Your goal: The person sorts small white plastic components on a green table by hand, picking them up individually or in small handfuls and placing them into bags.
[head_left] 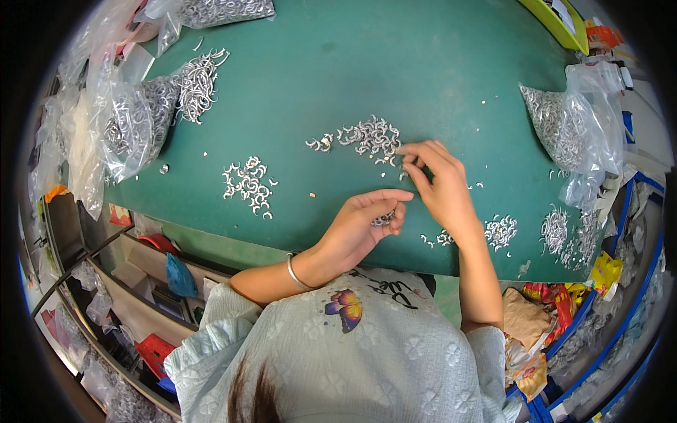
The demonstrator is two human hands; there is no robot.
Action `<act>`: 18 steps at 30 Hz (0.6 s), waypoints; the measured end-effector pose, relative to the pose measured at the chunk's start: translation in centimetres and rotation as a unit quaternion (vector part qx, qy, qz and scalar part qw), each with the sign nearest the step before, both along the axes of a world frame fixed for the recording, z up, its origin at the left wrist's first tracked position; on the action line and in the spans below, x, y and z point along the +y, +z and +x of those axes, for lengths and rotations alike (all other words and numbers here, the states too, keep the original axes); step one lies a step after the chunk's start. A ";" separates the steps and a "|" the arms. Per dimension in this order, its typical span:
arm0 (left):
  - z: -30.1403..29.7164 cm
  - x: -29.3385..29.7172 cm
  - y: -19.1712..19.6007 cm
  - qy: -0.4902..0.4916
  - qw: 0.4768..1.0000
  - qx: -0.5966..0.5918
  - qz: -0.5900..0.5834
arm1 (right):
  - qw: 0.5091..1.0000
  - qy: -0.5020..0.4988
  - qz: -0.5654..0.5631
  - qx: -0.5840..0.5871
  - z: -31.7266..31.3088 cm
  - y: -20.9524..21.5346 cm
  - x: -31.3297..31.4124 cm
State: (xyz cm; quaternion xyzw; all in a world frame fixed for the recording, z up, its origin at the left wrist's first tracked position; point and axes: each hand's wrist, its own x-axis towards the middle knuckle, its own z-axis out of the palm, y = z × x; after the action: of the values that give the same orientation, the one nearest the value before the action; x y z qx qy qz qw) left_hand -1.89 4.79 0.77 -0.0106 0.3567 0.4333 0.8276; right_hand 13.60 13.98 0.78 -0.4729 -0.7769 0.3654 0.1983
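Left hand [367, 218]: cupped, fingers curled round a few small metal hooks [384, 219].
Right hand [434, 176]: fingertips pinching one hook at the near edge of the central hook pile [370, 135].
Bags: clear bag [137, 120] left of the pile (spilling hooks); another bag [571, 123] right, full.
Mat: green table mat [423, 63].

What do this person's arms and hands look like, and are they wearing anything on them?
Both hands, left hand and right hand, are bare, with no gloves. A thin silver bangle circles the left wrist. Short pale floral sleeves leave the forearms uncovered.
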 end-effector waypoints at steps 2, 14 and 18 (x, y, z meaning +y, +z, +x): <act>-0.2 -0.2 0.1 0.010 1.000 0.011 -0.008 | 0.990 -0.073 -0.109 0.045 0.8 1.3 -0.6; -1.9 -2.9 -0.2 -0.020 0.999 -0.038 -0.020 | 0.994 -0.095 0.054 0.016 0.8 2.2 -2.7; -0.7 -3.3 0.0 -0.039 0.999 0.007 -0.018 | 0.986 -0.041 0.159 0.007 0.5 -0.7 -3.3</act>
State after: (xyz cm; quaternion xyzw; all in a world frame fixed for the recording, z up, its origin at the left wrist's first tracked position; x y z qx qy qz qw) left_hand -2.55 1.46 0.73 -0.0087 0.3705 0.3943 0.8410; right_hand 14.13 10.71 0.10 -0.4641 -0.8036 0.2326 0.2910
